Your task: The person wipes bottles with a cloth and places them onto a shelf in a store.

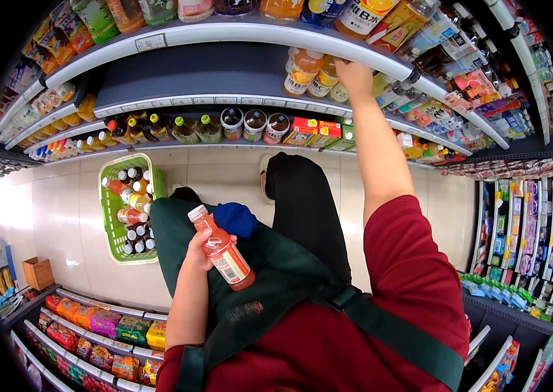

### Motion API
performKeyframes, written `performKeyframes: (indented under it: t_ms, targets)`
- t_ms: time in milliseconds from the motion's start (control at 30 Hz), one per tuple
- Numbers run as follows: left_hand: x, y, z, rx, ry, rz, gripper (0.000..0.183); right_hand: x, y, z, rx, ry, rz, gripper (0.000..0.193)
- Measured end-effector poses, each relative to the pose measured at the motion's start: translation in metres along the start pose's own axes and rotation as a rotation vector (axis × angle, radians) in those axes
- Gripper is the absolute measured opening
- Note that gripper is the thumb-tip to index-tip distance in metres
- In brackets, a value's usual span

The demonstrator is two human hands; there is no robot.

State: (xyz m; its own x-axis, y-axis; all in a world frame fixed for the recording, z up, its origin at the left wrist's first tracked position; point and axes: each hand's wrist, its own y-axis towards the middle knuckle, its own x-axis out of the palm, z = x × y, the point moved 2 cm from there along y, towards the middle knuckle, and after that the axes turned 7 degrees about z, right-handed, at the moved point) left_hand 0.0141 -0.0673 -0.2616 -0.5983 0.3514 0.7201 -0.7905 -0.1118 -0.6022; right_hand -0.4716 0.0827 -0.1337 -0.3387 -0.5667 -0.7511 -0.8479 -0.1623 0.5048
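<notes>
My left hand [198,251] holds a plastic bottle of orange-red drink [222,249] with a pale cap, close to my chest over a dark green apron. My right arm reaches up to a shelf. My right hand [353,73] rests on the orange drink bottles [304,72] standing there; whether its fingers grip one is hidden. A green shopping basket [108,222] with several bottles stands on the floor to my left.
Grey shelves [224,72] curve above, carrying rows of bottled drinks, cups and cartons. Snack packets fill the racks at lower left [93,326] and at right [518,228]. A small cardboard box [38,272] sits on the pale tiled floor.
</notes>
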Motion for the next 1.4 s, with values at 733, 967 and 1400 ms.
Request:
performKeyframes:
  t_ms: [733,967,1400]
  targets:
    - [0.0,0.004,0.0,-0.046,-0.007,0.013,0.052,0.012,0.009,0.016,-0.347,-0.138,0.017,0.05]
    - [0.0,0.005,-0.001,-0.028,0.07,-0.008,0.051,0.008,0.018,0.014,-0.046,-0.046,-0.371,0.049]
    - [0.006,0.005,-0.001,-0.044,0.004,-0.012,0.042,0.013,0.026,0.019,-0.164,-0.173,-0.425,0.065]
